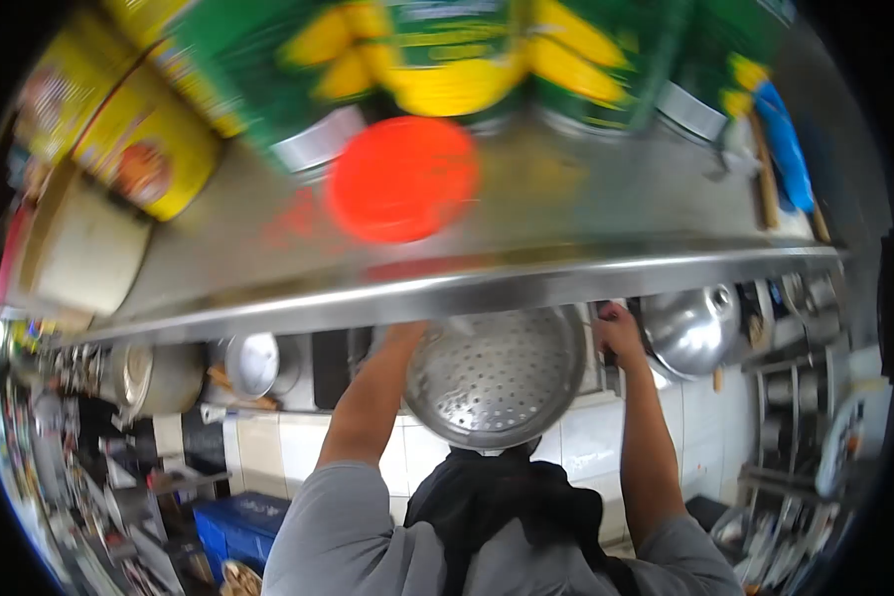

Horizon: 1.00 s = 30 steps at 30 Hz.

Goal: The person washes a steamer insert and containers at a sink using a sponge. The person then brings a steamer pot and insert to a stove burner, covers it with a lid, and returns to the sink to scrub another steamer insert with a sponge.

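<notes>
A large round metal strainer (497, 382), its base full of holes, sits right in front of my body, with its far rim under the shelf edge. My left hand (407, 333) reaches to the strainer's left side. The shelf edge hides its fingers, so its grip does not show. To the right of the strainer, apart from its rim, my right hand (617, 331) is closed. Whatever it may hold is too small and blurred to name. Just beyond that hand lies a shiny domed metal lid or bowl (687, 330).
A steel shelf (526, 223) crosses above my hands, carrying a red round lid (402, 179), green-and-yellow tins (457, 70) and yellow tins (149, 139). Left on the counter are a large pot (174, 382) and a smaller pan (253, 365). A blue crate (238, 531) stands lower left.
</notes>
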Each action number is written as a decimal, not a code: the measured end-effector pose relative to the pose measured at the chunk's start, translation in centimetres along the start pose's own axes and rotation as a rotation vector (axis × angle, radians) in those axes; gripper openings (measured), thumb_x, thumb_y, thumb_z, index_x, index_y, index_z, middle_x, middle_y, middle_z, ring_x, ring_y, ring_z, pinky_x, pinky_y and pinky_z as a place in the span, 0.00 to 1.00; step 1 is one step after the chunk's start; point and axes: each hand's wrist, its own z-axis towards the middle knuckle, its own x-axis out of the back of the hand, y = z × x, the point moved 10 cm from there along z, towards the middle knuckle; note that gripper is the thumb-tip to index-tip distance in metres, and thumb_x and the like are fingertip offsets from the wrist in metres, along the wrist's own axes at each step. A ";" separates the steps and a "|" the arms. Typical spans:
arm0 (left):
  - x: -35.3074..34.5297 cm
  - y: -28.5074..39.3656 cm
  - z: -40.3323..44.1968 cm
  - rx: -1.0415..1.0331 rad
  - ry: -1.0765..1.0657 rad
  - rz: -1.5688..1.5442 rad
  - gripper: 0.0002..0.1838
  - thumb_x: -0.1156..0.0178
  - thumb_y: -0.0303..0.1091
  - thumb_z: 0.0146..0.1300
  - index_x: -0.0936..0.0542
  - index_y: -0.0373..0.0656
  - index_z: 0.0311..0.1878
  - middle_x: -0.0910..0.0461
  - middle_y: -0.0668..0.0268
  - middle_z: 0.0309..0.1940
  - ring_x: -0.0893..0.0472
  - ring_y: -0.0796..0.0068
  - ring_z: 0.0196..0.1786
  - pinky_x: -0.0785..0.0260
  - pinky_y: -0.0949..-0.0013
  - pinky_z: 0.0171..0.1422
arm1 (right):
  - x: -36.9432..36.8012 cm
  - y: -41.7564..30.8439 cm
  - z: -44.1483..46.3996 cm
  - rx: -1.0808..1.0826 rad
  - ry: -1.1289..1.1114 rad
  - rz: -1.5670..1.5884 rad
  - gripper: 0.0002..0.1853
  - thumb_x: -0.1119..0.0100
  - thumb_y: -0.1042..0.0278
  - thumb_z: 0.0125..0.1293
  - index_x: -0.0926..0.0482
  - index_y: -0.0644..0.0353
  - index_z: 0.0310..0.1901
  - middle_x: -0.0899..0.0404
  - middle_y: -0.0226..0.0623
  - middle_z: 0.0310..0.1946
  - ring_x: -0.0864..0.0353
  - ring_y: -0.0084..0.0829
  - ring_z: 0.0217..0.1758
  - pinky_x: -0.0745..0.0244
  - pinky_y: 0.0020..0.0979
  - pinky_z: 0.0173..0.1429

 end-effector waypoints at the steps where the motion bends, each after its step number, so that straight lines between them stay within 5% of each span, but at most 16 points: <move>1: 2.2 -2.3 -2.1 0.078 0.019 -0.010 0.20 0.42 0.28 0.53 0.21 0.37 0.52 0.22 0.40 0.49 0.25 0.36 0.57 0.32 0.46 0.63 | 0.2 0.8 -0.3 -0.012 -0.031 0.173 0.11 0.35 0.74 0.54 0.24 0.59 0.38 0.26 0.30 0.25 0.27 0.23 0.21 0.34 0.27 0.21; 6: 15.7 -13.2 -11.5 0.413 0.239 0.331 0.27 0.41 0.29 0.53 0.24 0.34 0.59 0.26 0.38 0.56 0.27 0.39 0.61 0.34 0.49 0.68 | 0.0 0.7 -0.8 -0.070 -0.071 0.079 0.09 0.37 0.74 0.58 0.29 0.57 0.36 0.30 0.30 0.20 0.31 0.24 0.16 0.34 0.29 0.19; 8: 21.2 -20.3 -16.8 0.629 0.395 0.191 0.27 0.40 0.29 0.50 0.24 0.33 0.57 0.26 0.37 0.56 0.25 0.38 0.58 0.30 0.50 0.65 | 0.9 1.9 0.2 -0.038 -0.020 0.009 0.10 0.36 0.72 0.59 0.29 0.57 0.36 0.29 0.29 0.20 0.30 0.25 0.15 0.33 0.29 0.19; 10: 23.3 -25.8 -21.1 0.728 0.302 0.403 0.28 0.39 0.32 0.49 0.23 0.33 0.56 0.27 0.37 0.60 0.24 0.38 0.59 0.27 0.51 0.62 | 1.4 2.3 0.3 -0.050 -0.005 -0.002 0.11 0.33 0.69 0.59 0.28 0.57 0.36 0.30 0.29 0.19 0.30 0.25 0.16 0.33 0.29 0.19; 12: 22.7 -35.3 -26.0 1.086 0.244 0.004 0.30 0.38 0.37 0.49 0.22 0.34 0.57 0.28 0.38 0.63 0.25 0.37 0.61 0.26 0.51 0.61 | 1.0 2.1 -0.1 -0.073 0.004 0.061 0.12 0.31 0.67 0.59 0.28 0.57 0.35 0.31 0.28 0.18 0.30 0.24 0.15 0.34 0.28 0.19; 13: 23.4 -36.8 -26.7 1.089 0.253 -0.007 0.30 0.38 0.37 0.49 0.22 0.34 0.57 0.28 0.38 0.63 0.25 0.37 0.61 0.26 0.51 0.61 | 1.3 2.0 -0.2 -0.096 0.048 0.049 0.12 0.31 0.67 0.59 0.28 0.57 0.35 0.31 0.28 0.18 0.31 0.23 0.15 0.35 0.28 0.18; 15: 20.6 -39.4 -29.3 1.224 -0.174 0.047 0.32 0.37 0.43 0.52 0.24 0.36 0.61 0.29 0.41 0.65 0.27 0.41 0.65 0.28 0.51 0.64 | 1.3 2.0 -0.9 -0.174 0.050 0.041 0.14 0.30 0.65 0.59 0.26 0.58 0.39 0.27 0.30 0.22 0.27 0.25 0.20 0.31 0.28 0.24; 18: 14.8 -41.5 -29.1 0.910 -0.399 0.288 0.35 0.37 0.52 0.56 0.22 0.33 0.60 0.26 0.39 0.61 0.28 0.44 0.67 0.36 0.54 0.73 | 4.3 2.5 1.8 0.139 0.233 -0.416 0.18 0.30 0.62 0.60 0.25 0.61 0.45 0.23 0.37 0.29 0.21 0.35 0.34 0.25 0.37 0.39; 19: 12.6 -44.0 -30.2 0.975 -0.301 0.221 0.39 0.37 0.57 0.56 0.22 0.33 0.61 0.25 0.40 0.61 0.26 0.45 0.67 0.35 0.51 0.71 | 4.8 0.9 1.2 0.245 0.351 -0.646 0.21 0.31 0.60 0.60 0.25 0.63 0.50 0.22 0.46 0.40 0.22 0.44 0.49 0.27 0.44 0.54; 20: 10.8 -45.2 -30.4 0.989 -0.293 0.206 0.39 0.37 0.57 0.56 0.22 0.33 0.61 0.25 0.40 0.61 0.26 0.45 0.67 0.35 0.51 0.71 | 3.4 -1.2 0.4 0.260 0.346 -0.660 0.21 0.31 0.60 0.60 0.25 0.63 0.50 0.22 0.46 0.40 0.22 0.44 0.49 0.27 0.44 0.54; 22: 7.2 -46.9 -32.0 1.144 -0.379 0.043 0.39 0.35 0.55 0.54 0.24 0.40 0.65 0.29 0.47 0.67 0.29 0.49 0.70 0.34 0.53 0.71 | 0.4 -9.7 -5.7 0.488 0.713 -0.915 0.23 0.31 0.58 0.59 0.25 0.63 0.51 0.24 0.51 0.47 0.24 0.50 0.53 0.30 0.48 0.60; 24: 9.8 -44.8 -32.1 1.206 -0.389 -0.019 0.41 0.32 0.54 0.51 0.25 0.40 0.65 0.28 0.48 0.67 0.28 0.50 0.69 0.33 0.53 0.71 | -3.7 -12.5 -6.4 0.486 0.617 -0.860 0.22 0.35 0.61 0.62 0.25 0.66 0.52 0.25 0.50 0.51 0.27 0.45 0.58 0.31 0.42 0.62; 26: 11.3 -44.2 -32.1 1.234 -0.402 -0.074 0.43 0.30 0.53 0.48 0.26 0.40 0.66 0.27 0.49 0.66 0.28 0.51 0.69 0.33 0.53 0.71 | -9.2 -14.0 -6.7 0.769 0.375 -0.672 0.16 0.38 0.68 0.64 0.24 0.64 0.52 0.25 0.47 0.50 0.25 0.44 0.56 0.27 0.40 0.59; 29: 14.9 -43.6 -31.2 0.830 -0.165 -0.264 0.40 0.26 0.41 0.46 0.26 0.45 0.66 0.23 0.50 0.61 0.25 0.53 0.65 0.34 0.57 0.70 | -23.8 -19.9 -12.7 0.875 0.028 -0.508 0.13 0.40 0.75 0.63 0.23 0.61 0.50 0.24 0.41 0.49 0.22 0.37 0.52 0.22 0.35 0.51; 30: 16.7 -42.5 -31.3 0.834 -0.163 -0.268 0.40 0.26 0.41 0.46 0.26 0.45 0.66 0.23 0.50 0.61 0.25 0.53 0.65 0.34 0.57 0.70 | -29.0 -21.3 -14.6 0.878 -0.131 -0.385 0.12 0.40 0.77 0.63 0.23 0.60 0.49 0.24 0.39 0.49 0.22 0.35 0.51 0.21 0.34 0.48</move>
